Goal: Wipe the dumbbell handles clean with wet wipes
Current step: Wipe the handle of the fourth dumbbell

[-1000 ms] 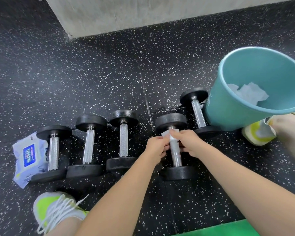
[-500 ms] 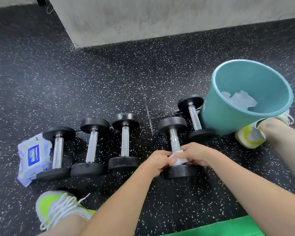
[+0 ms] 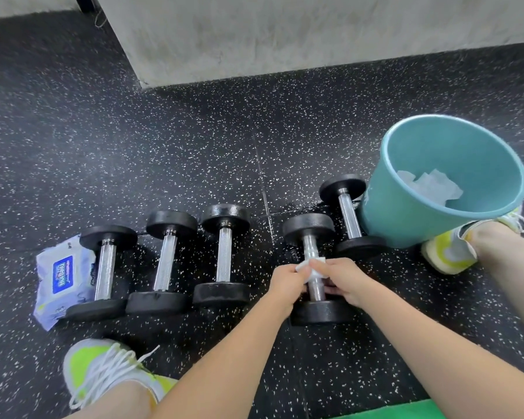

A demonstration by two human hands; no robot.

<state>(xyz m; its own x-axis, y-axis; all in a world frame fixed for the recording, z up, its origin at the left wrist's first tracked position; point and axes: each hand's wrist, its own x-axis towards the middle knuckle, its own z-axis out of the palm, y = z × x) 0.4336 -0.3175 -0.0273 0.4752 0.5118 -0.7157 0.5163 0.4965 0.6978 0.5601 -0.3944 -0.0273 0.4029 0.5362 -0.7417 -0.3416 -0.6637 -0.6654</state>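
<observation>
Both hands — left hand [image 3: 286, 281], right hand [image 3: 342, 278] — pinch a white wet wipe [image 3: 310, 269], apparently wrapped round the knurled chrome handle [image 3: 313, 282] of the fourth dumbbell [image 3: 315, 267]; black speckled rubber floor [image 3: 194, 152], concrete wall base [image 3: 285, 40] beyond it.

Both hands, the left hand [image 3: 286, 282] and the right hand [image 3: 342, 278], held a white wipe [image 3: 307, 269] around the handle of the fourth dumbbell [image 3: 315, 267]; a teal bucket [image 3: 406, 219] stood near.

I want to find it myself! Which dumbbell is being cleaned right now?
Start at the big teal bucket on the right. One dumbbell lies right beside it; go one further left to the dumbbell being wiped. It alone has the left hand and right hand wrapping a white wet wipe round its handle.
</observation>
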